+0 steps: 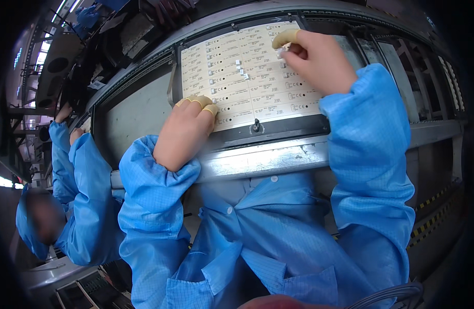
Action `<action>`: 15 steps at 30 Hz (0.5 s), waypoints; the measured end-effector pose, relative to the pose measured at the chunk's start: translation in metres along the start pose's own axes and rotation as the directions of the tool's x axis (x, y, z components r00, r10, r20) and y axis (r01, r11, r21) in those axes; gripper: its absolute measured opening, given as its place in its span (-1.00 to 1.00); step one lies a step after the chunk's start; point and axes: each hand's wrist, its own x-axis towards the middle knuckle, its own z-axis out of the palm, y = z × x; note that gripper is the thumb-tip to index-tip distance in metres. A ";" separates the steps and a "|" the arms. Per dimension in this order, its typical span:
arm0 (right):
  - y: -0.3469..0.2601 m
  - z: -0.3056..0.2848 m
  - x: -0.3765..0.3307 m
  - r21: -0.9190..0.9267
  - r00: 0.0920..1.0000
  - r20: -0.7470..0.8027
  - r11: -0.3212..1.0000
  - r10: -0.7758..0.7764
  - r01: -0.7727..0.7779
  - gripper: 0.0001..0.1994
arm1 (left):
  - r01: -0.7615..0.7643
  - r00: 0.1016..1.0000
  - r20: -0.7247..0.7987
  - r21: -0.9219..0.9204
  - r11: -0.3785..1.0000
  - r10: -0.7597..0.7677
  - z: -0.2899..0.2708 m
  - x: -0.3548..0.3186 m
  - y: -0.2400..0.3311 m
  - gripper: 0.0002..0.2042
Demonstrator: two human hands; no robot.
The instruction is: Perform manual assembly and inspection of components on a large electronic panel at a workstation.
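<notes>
A cream panel (268, 106) printed in repeating rows lies in a black frame (232, 135). Small white connectors (212, 73) stand in a column along its left part, and several loose white connectors (241, 70) lie near its middle. My right hand (322, 59) is over the panel's upper right, thumb and a fingertip pinched on a small white connector (281, 53). At the lower left, my left hand (185, 131) rests on the panel, its fingers curled together beside the column. Whatever those fingers hold, if anything, is hidden. Yellow finger cots (198, 100) cover fingertips of both hands.
A metal rail (263, 157) runs along the near side, between my body and the frame. Conveyor track (139, 82) extends to the left. Another person in a blue smock (92, 180) works at the far left, hands on the same line. Cables (396, 293) hang at lower right.
</notes>
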 end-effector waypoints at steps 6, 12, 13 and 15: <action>0.013 -0.003 -0.011 -0.096 0.997 -0.058 0.994 0.049 -0.055 -0.83 | -0.045 0.996 0.079 0.138 0.989 0.035 -0.003 0.005 0.005 -0.85; 0.014 -0.001 -0.014 -0.097 0.997 -0.023 0.993 0.071 -0.073 -0.85 | -0.021 0.998 0.057 0.044 0.999 0.018 0.000 0.001 0.000 -0.83; 0.016 -0.001 -0.014 -0.071 0.997 -0.012 0.994 0.081 -0.082 -0.86 | 0.028 0.999 0.029 -0.023 0.999 -0.028 0.004 0.001 -0.001 -0.88; 0.018 -0.003 -0.014 -0.084 0.996 -0.013 0.993 0.084 -0.085 -0.87 | 0.073 0.997 0.008 -0.098 0.992 -0.073 0.005 0.004 0.001 -0.92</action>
